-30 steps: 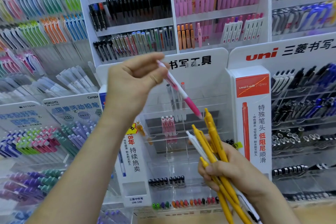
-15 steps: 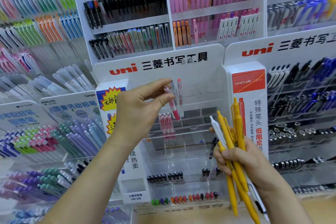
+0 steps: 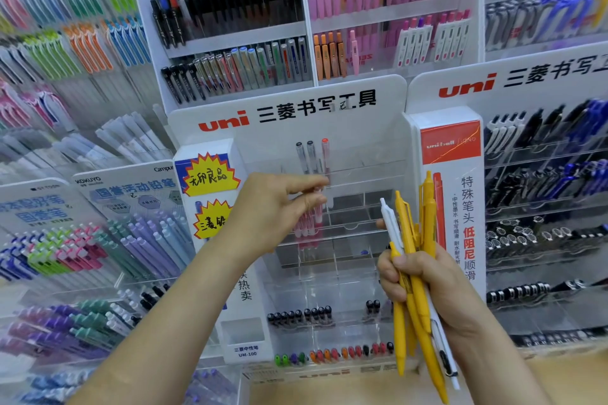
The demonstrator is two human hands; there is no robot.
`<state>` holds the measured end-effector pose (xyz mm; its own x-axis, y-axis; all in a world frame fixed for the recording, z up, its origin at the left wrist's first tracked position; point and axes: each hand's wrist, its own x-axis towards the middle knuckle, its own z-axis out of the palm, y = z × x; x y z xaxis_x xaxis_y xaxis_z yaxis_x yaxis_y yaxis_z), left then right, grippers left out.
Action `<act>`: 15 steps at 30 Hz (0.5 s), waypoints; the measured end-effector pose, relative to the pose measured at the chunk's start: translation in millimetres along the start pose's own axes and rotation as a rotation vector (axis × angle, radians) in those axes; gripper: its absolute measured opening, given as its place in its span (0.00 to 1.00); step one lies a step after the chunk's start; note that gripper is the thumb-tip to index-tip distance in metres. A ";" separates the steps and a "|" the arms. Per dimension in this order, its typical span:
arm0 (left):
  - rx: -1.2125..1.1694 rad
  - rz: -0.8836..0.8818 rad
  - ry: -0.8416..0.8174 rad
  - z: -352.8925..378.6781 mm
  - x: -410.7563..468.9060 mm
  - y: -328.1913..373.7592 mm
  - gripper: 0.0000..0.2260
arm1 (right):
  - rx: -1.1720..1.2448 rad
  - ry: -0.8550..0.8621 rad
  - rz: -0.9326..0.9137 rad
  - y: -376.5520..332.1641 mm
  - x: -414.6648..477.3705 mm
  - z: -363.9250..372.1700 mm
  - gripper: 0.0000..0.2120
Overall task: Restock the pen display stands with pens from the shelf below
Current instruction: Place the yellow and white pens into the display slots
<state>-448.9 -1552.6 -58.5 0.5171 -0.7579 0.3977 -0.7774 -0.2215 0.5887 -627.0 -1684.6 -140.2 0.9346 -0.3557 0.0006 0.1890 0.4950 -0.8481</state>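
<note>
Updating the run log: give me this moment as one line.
left hand: pinches pink pen at uni stand | right hand: grips yellow pens and white pen | phase: placing

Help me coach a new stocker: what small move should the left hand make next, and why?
Probably lower the pink pen straight down into the clear stand compartment beside the pink pens already there, then release. The left hand pinches it roughly upright over that row, while the right hand grips yellow pens and a white pen.
</note>
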 end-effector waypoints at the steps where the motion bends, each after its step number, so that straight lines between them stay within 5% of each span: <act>1: 0.032 -0.005 -0.035 0.9 0.1 -2.2 0.12 | 0.008 0.005 -0.002 1.0 0.3 1.5 0.18; 3: 0.104 0.013 -0.081 3.3 -0.5 -7.4 0.12 | 0.053 0.007 -0.007 3.4 1.9 5.7 0.14; 7: 0.233 0.076 -0.139 5.3 -2.1 -11.9 0.12 | 0.280 -0.028 -0.001 10.2 6.0 17.1 0.33; 15: 0.371 0.231 -0.172 1.2 -2.8 -22.2 0.15 | 0.372 -0.095 0.068 7.3 5.0 36.8 0.32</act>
<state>-433.6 -1546.3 -73.5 0.2727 -0.8970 0.3479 -0.9570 -0.2157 0.1940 -609.8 -1653.6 -126.9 0.9693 -0.2454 0.0150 0.2053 0.7746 -0.5982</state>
